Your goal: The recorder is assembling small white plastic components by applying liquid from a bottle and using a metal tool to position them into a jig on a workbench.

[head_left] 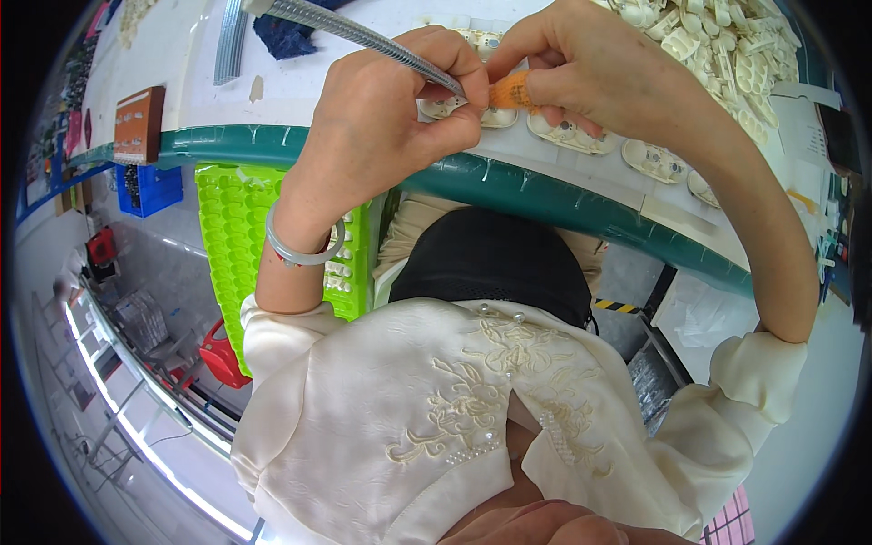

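Observation:
My left hand (386,104), with a pale bangle on its wrist, is closed in a pinch above the white work table. A grey braided hose (372,41) slants across the hand and ends at its fingertips; whether they grip it is unclear. My right hand (604,73) comes from the right, its fingers bent together and meeting the left fingertips. At its tip sits an orange textured piece (511,91), apparently a finger cover. Whatever small thing lies between the fingers is hidden. Cream-coloured oval plastic parts (568,133) with grey bits lie in a row beneath and beside my hands.
A heap of cream plastic pieces (718,45) covers the far right. Along the table's near edge runs a green rounded rim (545,195). Bright green moulded trays (241,227) stand below it, left of my lap. A brown block (138,125) and dark blue cloth (286,36) lie leftward.

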The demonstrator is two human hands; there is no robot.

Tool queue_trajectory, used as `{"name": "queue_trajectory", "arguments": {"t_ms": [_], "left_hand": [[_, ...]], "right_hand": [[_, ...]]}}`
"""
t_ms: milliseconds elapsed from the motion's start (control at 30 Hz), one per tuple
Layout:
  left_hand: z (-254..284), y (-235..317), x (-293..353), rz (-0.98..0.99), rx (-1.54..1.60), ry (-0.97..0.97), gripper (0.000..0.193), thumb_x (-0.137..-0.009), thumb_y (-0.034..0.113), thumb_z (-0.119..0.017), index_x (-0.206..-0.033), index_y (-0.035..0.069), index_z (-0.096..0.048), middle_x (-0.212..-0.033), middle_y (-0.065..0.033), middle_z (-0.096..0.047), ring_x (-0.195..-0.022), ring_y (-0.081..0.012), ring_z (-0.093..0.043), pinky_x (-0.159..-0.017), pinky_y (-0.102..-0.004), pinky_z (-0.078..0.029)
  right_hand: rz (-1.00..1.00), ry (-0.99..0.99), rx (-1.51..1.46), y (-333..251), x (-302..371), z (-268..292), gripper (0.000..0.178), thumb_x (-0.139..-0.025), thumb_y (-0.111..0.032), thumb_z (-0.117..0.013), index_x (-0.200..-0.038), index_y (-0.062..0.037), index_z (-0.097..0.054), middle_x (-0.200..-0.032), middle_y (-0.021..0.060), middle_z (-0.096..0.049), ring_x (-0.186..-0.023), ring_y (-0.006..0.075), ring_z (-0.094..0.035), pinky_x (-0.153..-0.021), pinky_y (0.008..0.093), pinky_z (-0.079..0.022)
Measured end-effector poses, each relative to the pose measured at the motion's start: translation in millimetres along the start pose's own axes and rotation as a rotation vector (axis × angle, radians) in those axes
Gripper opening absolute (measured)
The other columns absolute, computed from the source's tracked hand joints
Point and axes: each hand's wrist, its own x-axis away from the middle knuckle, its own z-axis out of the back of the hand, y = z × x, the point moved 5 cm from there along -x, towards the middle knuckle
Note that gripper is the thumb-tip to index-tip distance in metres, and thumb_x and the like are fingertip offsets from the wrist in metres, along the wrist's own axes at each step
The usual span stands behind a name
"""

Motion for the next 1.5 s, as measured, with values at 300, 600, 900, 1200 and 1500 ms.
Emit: {"name": "queue_trajectory", "arguments": {"t_ms": [300, 600, 900, 1200, 1500], "left_hand": [[0, -1, 1, -0.047, -0.055, 0.021, 0.011, -0.069, -0.007, -0.061, -0.074, 0.001, -0.055, -0.074, -0.0042, -0.058, -0.075, -0.0113, -0.059, -0.069, -0.0223, -0.048], [37, -22, 23, 0.135, 0.279, 0.367, 0.021, -0.078, -0.008, -0.061, -0.097, -0.003, -0.054, -0.089, -0.0114, -0.064, -0.085, -0.0159, -0.063, -0.077, -0.0221, -0.049], [16, -13, 27, 0.254, 0.281, 0.287, 0.022, -0.076, 0.001, -0.066, -0.095, -0.003, -0.056, -0.086, -0.0069, -0.064, -0.082, -0.0107, -0.061, -0.071, -0.0201, -0.051], [11, -8, 20, 0.223, 0.135, 0.279, 0.012, -0.074, -0.001, -0.064, -0.083, 0.000, -0.057, -0.079, -0.0030, -0.061, -0.077, -0.0074, -0.059, -0.069, -0.0211, -0.053], [9, -6, 22, 0.224, 0.115, 0.286, 0.011, -0.073, 0.000, -0.065, -0.081, 0.000, -0.057, -0.078, -0.0027, -0.061, -0.076, -0.0080, -0.060, -0.070, -0.0218, -0.053]], "right_hand": [[-0.197, -0.040, -0.158, 0, -4, -7, 0.018, -0.080, -0.010, -0.060, -0.081, 0.0072, -0.064, -0.058, 0.0062, -0.057, -0.047, 0.0100, -0.050, -0.043, 0.0232, -0.040], [-0.301, 0.002, 0.025, -31, 2, -4, 0.020, -0.076, -0.010, -0.059, -0.075, 0.0087, -0.063, -0.060, 0.0105, -0.060, -0.049, 0.0133, -0.055, -0.047, 0.0248, -0.045], [-0.197, 0.060, 0.001, -2, -4, -15, 0.015, -0.076, -0.008, -0.059, -0.079, 0.0052, -0.063, -0.058, 0.0065, -0.058, -0.043, 0.0098, -0.050, -0.040, 0.0216, -0.039], [-0.067, 0.103, -0.153, 9, -3, -12, 0.013, -0.080, -0.006, -0.055, -0.087, 0.0023, -0.062, -0.054, 0.0034, -0.054, -0.034, 0.0017, -0.041, -0.030, 0.0159, -0.029], [-0.013, 0.143, -0.108, 12, 1, 0, 0.021, -0.084, -0.009, -0.055, -0.100, -0.0007, -0.064, -0.054, 0.0024, -0.054, -0.033, 0.0006, -0.040, -0.031, 0.0143, -0.028]]}}
